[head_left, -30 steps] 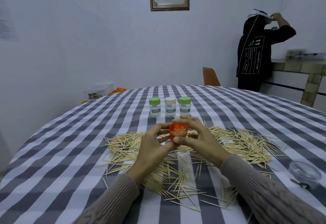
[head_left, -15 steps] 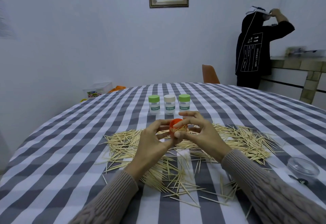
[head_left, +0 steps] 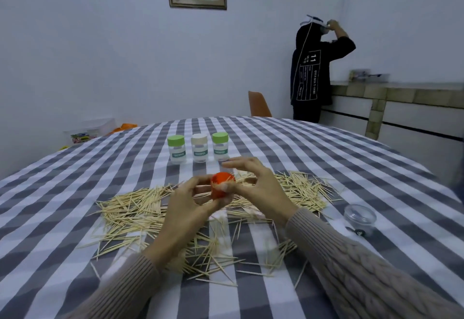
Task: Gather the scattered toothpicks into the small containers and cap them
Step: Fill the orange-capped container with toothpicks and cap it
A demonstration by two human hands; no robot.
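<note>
An orange container (head_left: pixel 221 185) is held above the table between both hands. My left hand (head_left: pixel 188 202) grips it from the left and below. My right hand (head_left: pixel 256 188) has its thumb on the container's front, and its fingers arch over and behind it. Loose toothpicks (head_left: pixel 135 208) lie scattered in a wide pile under and around my hands. Behind the pile stand three capped clear containers in a row: one with a green cap (head_left: pixel 176 149), one with a beige cap (head_left: pixel 199 148), another with a green cap (head_left: pixel 220 146).
A clear, uncapped container (head_left: pixel 360 215) stands on the checked tablecloth (head_left: pixel 75 231) at the right, with a small black item (head_left: pixel 358 232) in front of it. A person (head_left: pixel 313 67) stands at a counter at the far right. An orange chair (head_left: pixel 258 105) is behind the table.
The orange container has turned in my hands, so the toothpick ends seen in its opening no longer face me. My right index finger has lifted off it.
</note>
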